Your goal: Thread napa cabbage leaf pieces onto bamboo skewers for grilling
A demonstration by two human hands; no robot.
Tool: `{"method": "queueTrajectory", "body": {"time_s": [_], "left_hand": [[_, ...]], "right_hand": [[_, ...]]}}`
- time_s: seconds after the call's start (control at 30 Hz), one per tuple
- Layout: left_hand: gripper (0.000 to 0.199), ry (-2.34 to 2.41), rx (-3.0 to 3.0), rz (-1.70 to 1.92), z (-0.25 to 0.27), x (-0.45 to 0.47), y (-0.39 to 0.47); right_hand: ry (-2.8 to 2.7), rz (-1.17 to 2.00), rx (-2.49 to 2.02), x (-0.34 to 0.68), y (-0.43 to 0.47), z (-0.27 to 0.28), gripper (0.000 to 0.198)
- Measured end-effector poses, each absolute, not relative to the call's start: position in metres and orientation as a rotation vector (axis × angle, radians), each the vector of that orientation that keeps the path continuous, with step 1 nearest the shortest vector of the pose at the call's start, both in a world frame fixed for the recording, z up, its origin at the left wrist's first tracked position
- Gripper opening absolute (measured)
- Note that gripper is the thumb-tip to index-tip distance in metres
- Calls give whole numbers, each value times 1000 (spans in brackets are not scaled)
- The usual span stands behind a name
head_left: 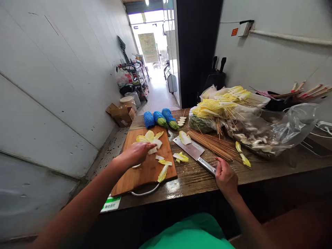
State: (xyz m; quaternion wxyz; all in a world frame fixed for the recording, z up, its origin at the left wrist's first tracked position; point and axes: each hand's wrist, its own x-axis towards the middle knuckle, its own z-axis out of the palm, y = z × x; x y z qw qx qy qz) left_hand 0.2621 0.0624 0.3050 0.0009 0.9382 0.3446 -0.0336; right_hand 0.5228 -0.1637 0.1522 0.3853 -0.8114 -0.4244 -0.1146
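**Lying flat: a cleaver [193, 151] right of a wooden cutting board [140, 175]**

The left hand [140, 153] is over the left part of the board, fingers close together at the napa cabbage pieces [149, 136] — whether they pinch one, I cannot tell. The right hand [226, 175] is curled, its fingertips drawn together, at the near end of the cleaver's handle [206, 166]; whether it grips is hidden. A cabbage leaf [185, 138] lies over the blade's far edge — bamboo skewers [212, 143] just right. Beyond the board sit zucchini [162, 122] in blue foam nets [149, 119]; far right, skewered cabbage leaves [214, 108] and bagged mushrooms [256, 141].
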Motion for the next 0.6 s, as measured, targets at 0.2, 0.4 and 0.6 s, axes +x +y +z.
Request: {"method": "queueTrajectory", "body": {"time_s": [0.2,0.4,0.6], "left_hand": [[50,958,3028,90,274,368,45],[33,995,2864,-1,234,427,42],[23,1054,2800,55,229,438,45]], "right_hand": [[-1051,-278,-2078,520,-165,152,37],[-1083,-286,-2077,522,-165,148,41],[-1048,-235,-2126,520,-166,148,42]]}}
